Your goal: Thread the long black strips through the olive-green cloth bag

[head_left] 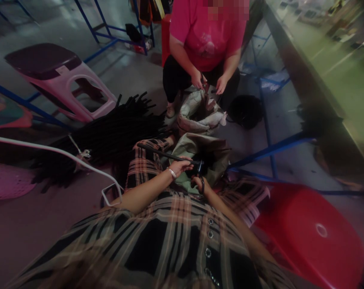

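My left hand (180, 165) is closed around a long thin black tube (158, 151), which slants up to the left over my knee. Just below it, my right hand (200, 184) grips a pair of scissors (203, 185) with dark handles. Their shiny blades point up at the tube's right end, close to my left fingers; whether they touch it I cannot tell. Both hands are over an open greenish-grey sack (182, 145) between my knees, with dark contents that are hard to make out.
A bundle of black tubes (118, 128) lies tied on the floor at left, by a pink stool (79, 80). A co-worker in a pink shirt (207, 40) sits opposite over another sack (197, 122). A red stool (314, 237) and blue-legged table (308, 84) are at right.
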Demonstrator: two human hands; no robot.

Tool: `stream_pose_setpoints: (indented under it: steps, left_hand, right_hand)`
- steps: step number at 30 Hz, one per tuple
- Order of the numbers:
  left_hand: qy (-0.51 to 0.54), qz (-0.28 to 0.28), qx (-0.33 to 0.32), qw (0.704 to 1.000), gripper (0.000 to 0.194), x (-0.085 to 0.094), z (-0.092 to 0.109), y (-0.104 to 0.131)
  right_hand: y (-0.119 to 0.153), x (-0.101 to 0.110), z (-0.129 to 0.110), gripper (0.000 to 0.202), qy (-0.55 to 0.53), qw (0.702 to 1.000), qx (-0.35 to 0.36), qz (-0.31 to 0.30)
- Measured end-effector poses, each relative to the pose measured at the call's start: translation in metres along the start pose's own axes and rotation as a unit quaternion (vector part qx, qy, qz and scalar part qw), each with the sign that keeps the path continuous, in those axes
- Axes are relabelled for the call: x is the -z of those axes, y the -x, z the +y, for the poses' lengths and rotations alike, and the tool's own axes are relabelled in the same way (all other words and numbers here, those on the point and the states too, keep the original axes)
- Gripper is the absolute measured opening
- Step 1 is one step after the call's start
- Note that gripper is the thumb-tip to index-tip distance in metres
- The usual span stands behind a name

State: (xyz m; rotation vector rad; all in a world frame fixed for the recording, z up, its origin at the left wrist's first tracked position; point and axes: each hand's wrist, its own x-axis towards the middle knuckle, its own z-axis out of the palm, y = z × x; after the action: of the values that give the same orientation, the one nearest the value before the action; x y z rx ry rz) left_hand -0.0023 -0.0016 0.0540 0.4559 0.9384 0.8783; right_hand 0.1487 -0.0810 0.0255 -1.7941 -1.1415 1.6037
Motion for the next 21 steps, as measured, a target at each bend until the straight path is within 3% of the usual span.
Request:
stream_pose_setpoints:
  steps: [4, 11, 15, 21]
  left_hand:
    - [-0.007, 0.008, 0.002, 1.0, 0.019, 0.0013, 0.0015, -0.0008]
    - [-0.023, 0.014, -0.005, 1.0, 0.018, 0.0046, 0.0032, -0.0034]
    - [-0.034, 0.01, -0.01, 0.999, 0.018, 0.004, 0.0025, -0.0043]
    - [-0.066, -0.004, -0.008, 0.998, 0.018, 0.0009, 0.0007, -0.003]
  right_hand:
    - [0.0061, 0.0013, -0.0065, 0.018, 0.022, 1.0, 0.012, -0.003]
    - [0.01, -0.0037, -0.0025, 0.015, 0.017, 0.999, 0.015, 0.046]
    - [0.0105, -0.0008, -0.0035, 0.019, 0.03, 0.998, 0.053, 0.02]
    - [0.0086, 0.0036, -0.0072, 0.015, 0.045, 0.998, 0.048, 0.012]
